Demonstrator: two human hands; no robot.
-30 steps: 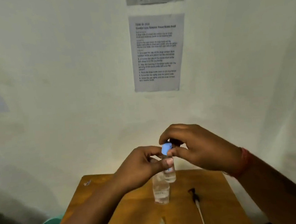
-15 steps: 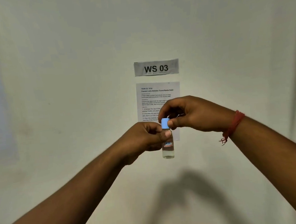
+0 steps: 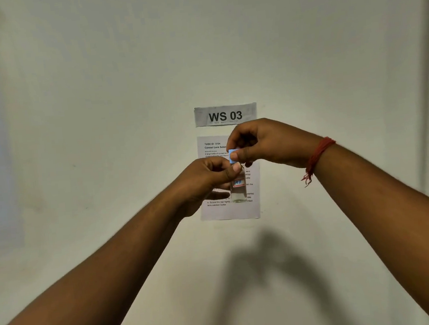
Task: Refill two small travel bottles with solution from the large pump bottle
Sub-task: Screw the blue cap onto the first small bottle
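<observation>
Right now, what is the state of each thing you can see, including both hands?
Bottle: held up in the air, upright, some clear liquid at the bottom.
Cap: blue, at the bottle's top; on or off the neck cannot be told.
Left hand: grips the bottle.
Right hand: pinches the cap.
Sheet: stuck on the wall, partly hidden by the hands.
Sign: on the wall, reads WS 03.

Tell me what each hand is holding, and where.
Left hand grips the small clear travel bottle near its neck; right hand pinches its blue cap.
</observation>
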